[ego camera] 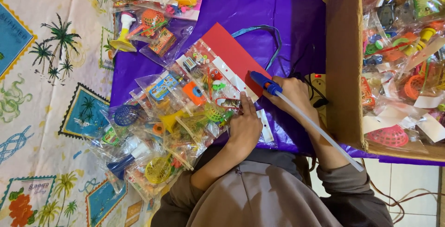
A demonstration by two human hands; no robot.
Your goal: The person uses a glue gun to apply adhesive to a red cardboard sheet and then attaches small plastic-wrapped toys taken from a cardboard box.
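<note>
**Glue gun applied to red header card on a clear toy packet: burn and misalignment hazards.**

Nearest the wearer, the left hand (244,127) lies flat, fingers together and extended, pinning the clear toy packet (211,92) to the purple sheet (278,18). The right hand (293,95) is clamped around the blue glue gun (265,83), whose nozzle points at the edge of the red header card (229,51); a translucent glue stick (320,129) trails back over the forearm. Risk, as judged: the left fingertips sit just beside the nozzle, so hot adhesive could reach them, and the thin film could melt or shift under uneven pressure. The loose pile of filled packets (153,148) at left could snag. Farther off, the cardboard box (345,60) stands close beside the gun hand, limiting elbow room.
</note>
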